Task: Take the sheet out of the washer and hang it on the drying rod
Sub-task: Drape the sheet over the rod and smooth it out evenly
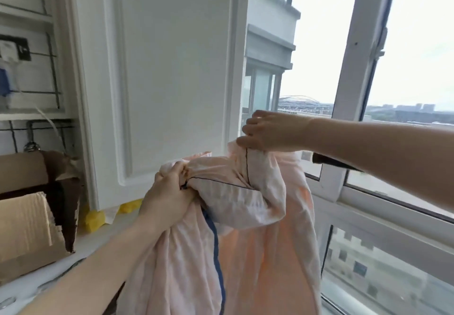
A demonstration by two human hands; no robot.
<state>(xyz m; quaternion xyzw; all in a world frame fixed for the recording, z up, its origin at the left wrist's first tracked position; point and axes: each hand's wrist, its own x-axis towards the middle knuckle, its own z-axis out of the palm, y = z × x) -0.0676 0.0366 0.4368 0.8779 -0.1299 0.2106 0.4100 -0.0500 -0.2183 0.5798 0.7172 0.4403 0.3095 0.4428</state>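
1. Pale peach-pink crumpled cotton sheet [245, 228] with thin dark piping and a blue stripe, held up in the air by both hands, bulk hanging down below the fingers to the bottom edge of view
2. Left hand [169, 196] fingers curled tight round a bunched wad of the sheet, dark piping running out just right of the knuckles
3. Right hand [265, 130] higher and to the right, thumb and fingers pinching the sheet's top edge; a dark piped seam drops straight down from the pinch
4. Short stretch of sheet sags between the 2 grips, twisted and folded
5. White panelled cabinet door [167, 73] behind and above the left fingers
6. Brown torn cardboard box [27, 218] well left of the left hand, on a white counter [98, 238]
7. Yellow packets [92, 221] on the counter just left of the left hand
8. White-framed window [356, 68] behind the right hand, city buildings outside
9. Washer and drying rod can't be seen
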